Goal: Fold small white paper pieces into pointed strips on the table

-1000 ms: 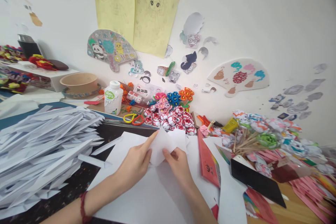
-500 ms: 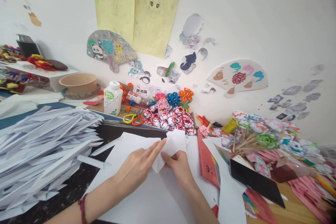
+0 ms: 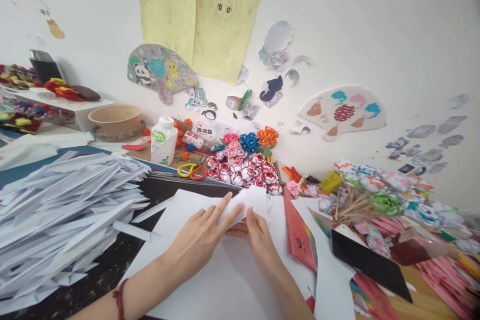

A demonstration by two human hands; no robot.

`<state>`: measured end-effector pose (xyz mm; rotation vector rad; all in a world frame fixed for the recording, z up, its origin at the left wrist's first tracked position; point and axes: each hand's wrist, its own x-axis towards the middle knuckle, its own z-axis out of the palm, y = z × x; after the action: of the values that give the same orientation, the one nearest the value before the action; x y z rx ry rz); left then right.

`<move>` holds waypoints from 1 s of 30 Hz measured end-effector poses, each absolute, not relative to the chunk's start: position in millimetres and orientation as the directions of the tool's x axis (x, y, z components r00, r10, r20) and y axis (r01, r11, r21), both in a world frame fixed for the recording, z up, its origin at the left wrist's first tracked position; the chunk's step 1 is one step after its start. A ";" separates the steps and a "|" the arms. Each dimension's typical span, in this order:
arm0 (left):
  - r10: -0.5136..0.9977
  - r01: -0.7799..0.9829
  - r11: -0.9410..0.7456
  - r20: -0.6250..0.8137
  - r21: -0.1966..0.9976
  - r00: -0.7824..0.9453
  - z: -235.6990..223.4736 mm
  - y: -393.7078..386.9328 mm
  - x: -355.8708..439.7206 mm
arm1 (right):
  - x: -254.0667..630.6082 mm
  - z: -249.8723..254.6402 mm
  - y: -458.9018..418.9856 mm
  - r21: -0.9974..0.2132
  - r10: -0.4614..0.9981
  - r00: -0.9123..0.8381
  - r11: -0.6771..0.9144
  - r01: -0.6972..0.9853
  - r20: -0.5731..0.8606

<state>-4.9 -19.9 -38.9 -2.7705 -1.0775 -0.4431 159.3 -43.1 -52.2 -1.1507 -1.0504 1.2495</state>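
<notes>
Both hands work on a small folded piece of white paper (image 3: 256, 199), held over a large white sheet on the table. My left hand (image 3: 198, 237) reaches in from the left, its index and middle fingers stretched across the folded paper; its thumb is hidden. My right hand (image 3: 258, 240) pinches the paper's near right side, with the thumb on top and fingers curled beneath. Part of the paper is hidden by the fingers. Below them lies the large white sheet (image 3: 210, 280).
Many folded white paper strips (image 3: 67, 210) are heaped at left. Behind stand a white bottle (image 3: 164, 142), scissors (image 3: 191, 170) and red-and-white paper flowers (image 3: 243, 170). A red packet (image 3: 298, 230), a black phone (image 3: 369, 265) and wrapped flowers on sticks (image 3: 386, 202) lie right.
My left fingers have spread apart and slid over the folded paper. My right thumb has lifted upright, with fingers now under the paper's near edge. The view has shifted slightly.
</notes>
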 end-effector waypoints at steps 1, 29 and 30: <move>0.641 0.679 -0.734 0.322 -0.008 0.697 -37.5 -21.5 -4.9 | 159.6 -51.4 -42.5 -0.994 0.999 0.045 -0.006 -0.109 -0.011; 0.879 0.224 -0.242 0.116 0.944 0.462 -31.0 -9.8 -7.7 | 165.8 -44.3 -39.6 -0.980 0.994 0.069 0.070 0.184 0.083; 0.880 0.220 -0.242 0.118 0.945 0.461 -31.1 -9.1 -7.6 | 166.0 -43.9 -39.6 -0.984 0.995 0.061 0.065 0.166 0.076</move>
<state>-7.6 -9.1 -31.1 -3.3384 -1.8280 -1.6254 166.0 -39.6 -43.9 -1.3055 -1.3101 1.0249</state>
